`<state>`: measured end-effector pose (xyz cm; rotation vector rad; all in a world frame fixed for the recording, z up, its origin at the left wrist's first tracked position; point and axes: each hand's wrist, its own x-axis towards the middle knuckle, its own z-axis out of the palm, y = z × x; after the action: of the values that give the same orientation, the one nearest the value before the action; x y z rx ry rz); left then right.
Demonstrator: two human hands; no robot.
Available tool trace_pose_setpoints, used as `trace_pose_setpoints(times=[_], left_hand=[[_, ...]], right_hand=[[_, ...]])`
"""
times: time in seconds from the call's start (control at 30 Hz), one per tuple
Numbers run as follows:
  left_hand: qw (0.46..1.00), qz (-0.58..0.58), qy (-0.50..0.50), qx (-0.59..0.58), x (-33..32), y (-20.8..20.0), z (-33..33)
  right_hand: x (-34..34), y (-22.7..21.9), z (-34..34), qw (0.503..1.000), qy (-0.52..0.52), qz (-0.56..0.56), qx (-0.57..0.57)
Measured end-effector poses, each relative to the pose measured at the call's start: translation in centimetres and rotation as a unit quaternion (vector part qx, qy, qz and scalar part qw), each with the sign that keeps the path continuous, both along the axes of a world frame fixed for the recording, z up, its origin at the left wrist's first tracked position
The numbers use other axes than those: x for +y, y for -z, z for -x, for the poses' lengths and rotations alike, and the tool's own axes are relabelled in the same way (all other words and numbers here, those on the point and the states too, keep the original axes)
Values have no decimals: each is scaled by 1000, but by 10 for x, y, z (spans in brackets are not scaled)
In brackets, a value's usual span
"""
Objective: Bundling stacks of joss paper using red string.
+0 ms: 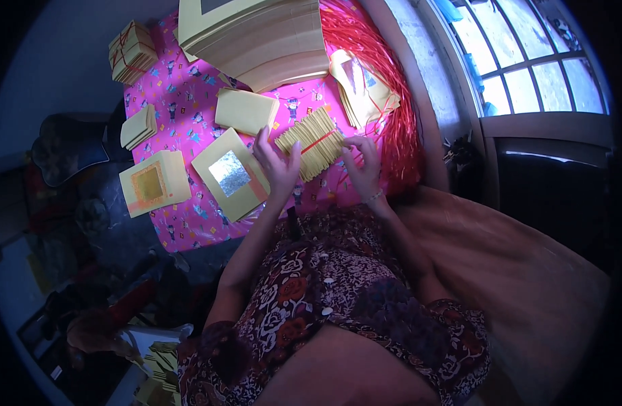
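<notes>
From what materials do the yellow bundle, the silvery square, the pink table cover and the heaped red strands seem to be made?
Yellow bundle: probably matte paper; many thin edges show.
Silvery square: likely metallic foil; it reflects brightly.
Pink table cover: printed sheet, perhaps plastic or cloth.
Red strands: perhaps plastic twine; thin and shiny.
</notes>
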<state>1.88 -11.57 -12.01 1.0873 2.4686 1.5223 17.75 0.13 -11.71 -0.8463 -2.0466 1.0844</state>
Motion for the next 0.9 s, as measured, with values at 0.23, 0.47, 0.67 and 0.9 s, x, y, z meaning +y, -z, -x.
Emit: trace_pose_setpoints(times=[0.23,0.47,0.67,0.9], left_hand=[[997,44,66,24,20,3,2],[993,52,100,23,19,-1,2],[992,67,110,8,17,1,2],[992,75,105,11,18,1,1]], right_hand=[[-21,-27,12,986,11,-152,-65],[-26,-10,21,990,29,-127,-59],[-26,-12,25,984,31,-144,-99],[-28,-14,30,972,44,-162,-164]])
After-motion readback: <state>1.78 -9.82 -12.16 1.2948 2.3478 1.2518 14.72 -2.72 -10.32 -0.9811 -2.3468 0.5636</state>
